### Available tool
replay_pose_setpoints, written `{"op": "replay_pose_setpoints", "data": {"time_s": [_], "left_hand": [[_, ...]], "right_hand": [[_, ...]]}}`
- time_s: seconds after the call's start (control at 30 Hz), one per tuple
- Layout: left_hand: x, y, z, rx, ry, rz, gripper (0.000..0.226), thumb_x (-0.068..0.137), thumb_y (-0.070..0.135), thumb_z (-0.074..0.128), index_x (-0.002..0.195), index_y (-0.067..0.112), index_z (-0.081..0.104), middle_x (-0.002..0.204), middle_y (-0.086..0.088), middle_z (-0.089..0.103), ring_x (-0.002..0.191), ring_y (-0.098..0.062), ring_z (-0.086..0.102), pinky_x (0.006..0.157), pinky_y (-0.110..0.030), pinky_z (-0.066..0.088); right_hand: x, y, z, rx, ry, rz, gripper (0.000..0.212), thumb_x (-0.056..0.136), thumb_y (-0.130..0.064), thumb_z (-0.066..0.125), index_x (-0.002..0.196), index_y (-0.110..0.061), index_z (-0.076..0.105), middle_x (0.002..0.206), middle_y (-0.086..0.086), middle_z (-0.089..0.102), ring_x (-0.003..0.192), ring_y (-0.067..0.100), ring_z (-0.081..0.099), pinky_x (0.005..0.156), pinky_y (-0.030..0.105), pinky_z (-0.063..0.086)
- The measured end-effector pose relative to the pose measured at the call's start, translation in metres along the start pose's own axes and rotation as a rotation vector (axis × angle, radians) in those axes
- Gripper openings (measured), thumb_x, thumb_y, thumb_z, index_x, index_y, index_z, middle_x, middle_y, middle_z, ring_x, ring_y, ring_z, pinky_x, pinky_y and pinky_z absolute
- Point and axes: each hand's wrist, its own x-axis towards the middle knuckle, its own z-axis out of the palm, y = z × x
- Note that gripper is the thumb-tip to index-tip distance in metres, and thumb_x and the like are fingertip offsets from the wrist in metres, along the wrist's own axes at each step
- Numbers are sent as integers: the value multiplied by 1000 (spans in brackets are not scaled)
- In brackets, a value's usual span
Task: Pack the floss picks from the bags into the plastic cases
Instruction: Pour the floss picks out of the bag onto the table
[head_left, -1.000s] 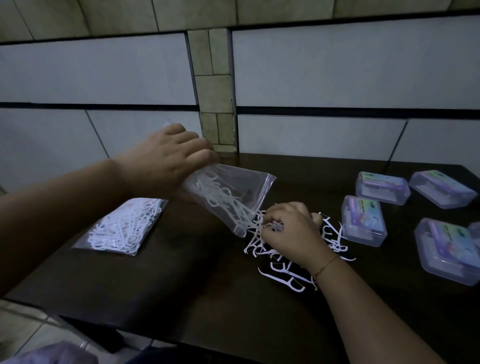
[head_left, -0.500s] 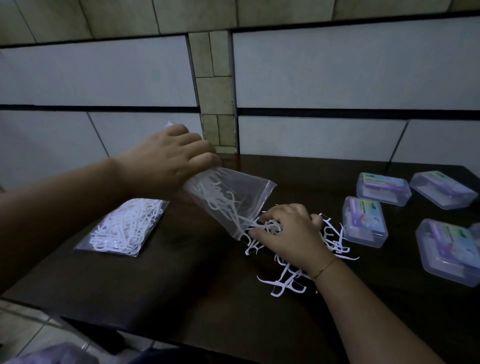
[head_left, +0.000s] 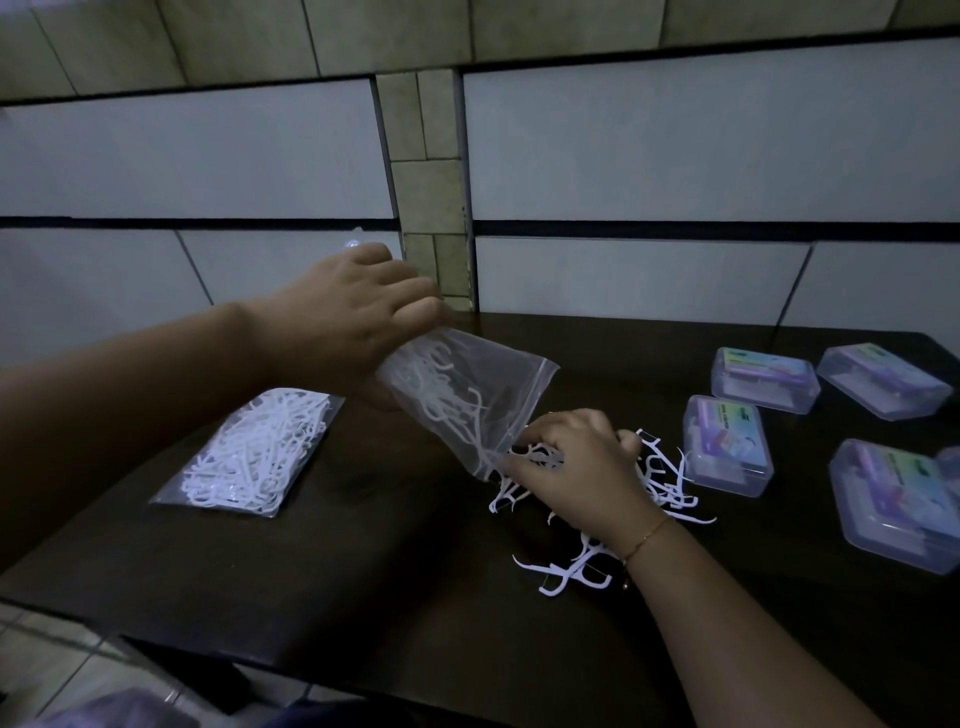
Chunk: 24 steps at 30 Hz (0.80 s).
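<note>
Emptying a bag of floss picks onto a dark table.

My left hand (head_left: 358, 312) grips the tilted bag (head_left: 462, 400) by its closed end; my right hand (head_left: 576, 467) pinches picks at its mouth, above the loose pile (head_left: 660, 483). Four closed cases (head_left: 727, 444) wait nearby. Next, I judge: finish emptying, open a case.

case (head_left: 948, 462) cut by right edge, picks under right hand (head_left: 576, 467) hidden, case labels (head_left: 735, 431) unreadable

dark wooden table (head_left: 322, 582), tiled wall (head_left: 675, 145)
</note>
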Motion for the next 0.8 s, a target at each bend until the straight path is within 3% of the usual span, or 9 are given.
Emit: {"op": "replay_pose_setpoints", "data": {"time_s": [0.1,0.2,0.33,0.4,0.57,0.7,0.8], "left_hand": [[1,1,0,12,-7,7,71,79,66,37,112,6,59,101,-14,64,85,-31,61,77,-41,47],[1,2,1,13,10,30,68,79,65,40,115,8,54,105,-13,63,88,-30,61,78,-41,45],[-1,-1,5,28,28,65,68,74,62,59,118,11,46,105,-12,62,87,-30,60,77,-41,46],[-2,0,5,18,28,67,66,75,61,55,117,12,45,103,-11,62,85,-29,60,75,-40,46],[-3,3,5,-16,14,37,62,77,61,41,114,11,48,98,-11,63,81,-28,61,72,-39,46],[-2,2,4,-18,13,35,62,77,61,41,115,13,46,102,-11,63,84,-29,61,74,-40,47],[0,1,1,-16,13,38,64,78,63,41,118,14,46,105,-11,62,88,-29,60,76,-40,45]], "right_hand": [[0,-4,-6,74,2,26,40,85,-63,49,113,-37,60,119,-23,49,119,4,27,94,33,18],[0,-4,-7,245,18,118,23,91,-46,53,108,-33,62,91,-30,38,97,0,20,101,36,23],[3,-4,0,242,81,99,12,92,-43,53,86,-37,62,101,-21,56,114,3,34,90,31,19],[4,-2,1,260,73,117,13,92,-41,53,81,-38,59,97,-22,54,112,3,33,87,30,17],[3,0,-1,324,9,166,26,92,-52,46,91,-35,66,91,-26,46,101,5,25,89,32,23],[2,-2,2,180,-70,91,44,73,-77,45,81,-40,66,101,-17,57,115,14,36,85,35,22],[-1,-7,0,106,-84,32,38,76,-70,51,90,-38,67,111,-19,55,121,8,27,95,36,20]]}}
